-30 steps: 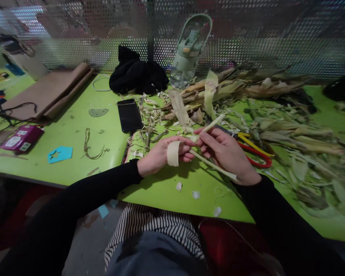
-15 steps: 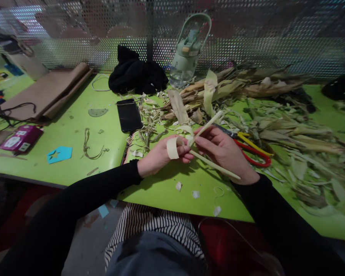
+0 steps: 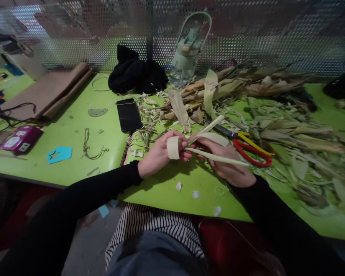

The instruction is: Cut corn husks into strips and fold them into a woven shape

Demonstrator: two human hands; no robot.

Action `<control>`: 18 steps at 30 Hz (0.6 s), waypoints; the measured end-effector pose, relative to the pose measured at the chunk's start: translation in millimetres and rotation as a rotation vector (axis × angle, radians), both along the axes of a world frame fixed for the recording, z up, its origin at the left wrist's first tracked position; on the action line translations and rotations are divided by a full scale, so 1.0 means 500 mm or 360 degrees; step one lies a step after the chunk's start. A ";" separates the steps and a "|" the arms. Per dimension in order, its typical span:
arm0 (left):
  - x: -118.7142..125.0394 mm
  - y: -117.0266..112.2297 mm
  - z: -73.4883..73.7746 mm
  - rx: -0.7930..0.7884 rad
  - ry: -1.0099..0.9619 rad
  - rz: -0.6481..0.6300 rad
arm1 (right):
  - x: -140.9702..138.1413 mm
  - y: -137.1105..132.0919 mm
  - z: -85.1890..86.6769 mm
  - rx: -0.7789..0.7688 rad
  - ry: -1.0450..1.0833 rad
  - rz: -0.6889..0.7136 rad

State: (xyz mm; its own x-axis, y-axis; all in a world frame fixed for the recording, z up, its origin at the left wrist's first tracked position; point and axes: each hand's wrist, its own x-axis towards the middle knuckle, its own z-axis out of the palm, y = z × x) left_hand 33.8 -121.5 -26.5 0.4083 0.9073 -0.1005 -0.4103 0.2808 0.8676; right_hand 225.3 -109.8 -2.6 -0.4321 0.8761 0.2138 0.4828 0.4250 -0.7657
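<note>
My left hand [image 3: 163,154] is closed, pinching pale corn husk strips [image 3: 209,128] where they meet between thumb and fingers. A flat cream loop [image 3: 172,148] curves over that thumb. Two narrow strips fan out rightward from the pinch, one slanting up, the other lying across my right hand [image 3: 225,163]. A wider strip bends over the right hand's knuckles. The right fingers are curled under the strips close to the left fingertips and seem to grip them, though their tips are partly hidden.
Scissors [image 3: 251,152] with red and yellow handles lie right of my hands. Heaped husks [image 3: 293,132] cover the right side. Behind stand a green bottle [image 3: 185,57] and black cloth [image 3: 138,74]. A phone [image 3: 128,115], protractor [image 3: 97,112] and blue paper [image 3: 59,154] lie left.
The wider strip has swung from above the pinch to the right, over my right hand. My right fingers have shifted lower, under the strips. The left hand has barely moved.
</note>
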 end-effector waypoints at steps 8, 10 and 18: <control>-0.001 -0.003 -0.002 0.0021 -0.0048 -0.0171 | -0.024 -0.005 0.002 -0.0762 0.0550 -0.0323; -0.002 -0.002 -0.004 0.0013 -0.0063 -0.0177 | -0.024 -0.004 -0.006 -0.0879 0.0653 -0.0362; -0.008 -0.002 -0.003 -0.0001 -0.0003 -0.0501 | -0.033 0.003 -0.027 -0.1028 0.0780 -0.0273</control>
